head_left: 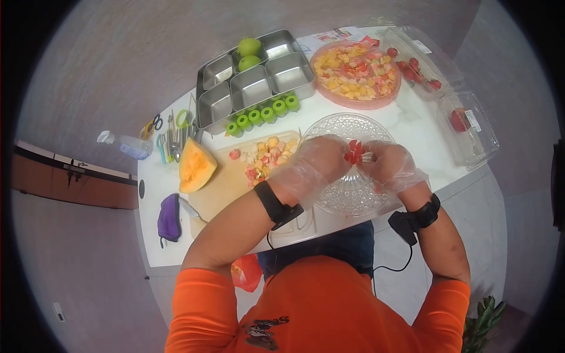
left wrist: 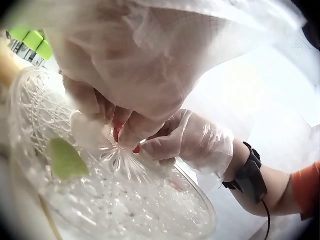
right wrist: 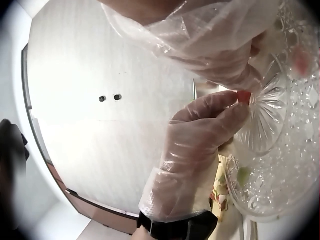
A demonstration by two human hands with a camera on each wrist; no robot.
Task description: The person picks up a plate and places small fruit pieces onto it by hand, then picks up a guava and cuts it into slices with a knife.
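Observation:
Above the clear patterned glass plate, both gloved hands meet at a red flower-shaped piece. The left hand pinches it from one side, and the right hand pinches it from the other. In the right wrist view a bit of the red piece shows between the fingertips of the two hands. The left wrist view shows the left hand close over the plate's rayed centre, its fingers partly hiding the red piece. A green piece lies on the plate.
Left of the plate, a cutting board bears cut fruit, with a melon wedge at its edge. Behind stand a steel compartment tray, green cutters and a pink fruit platter. Clear boxes with red fruit are at the right.

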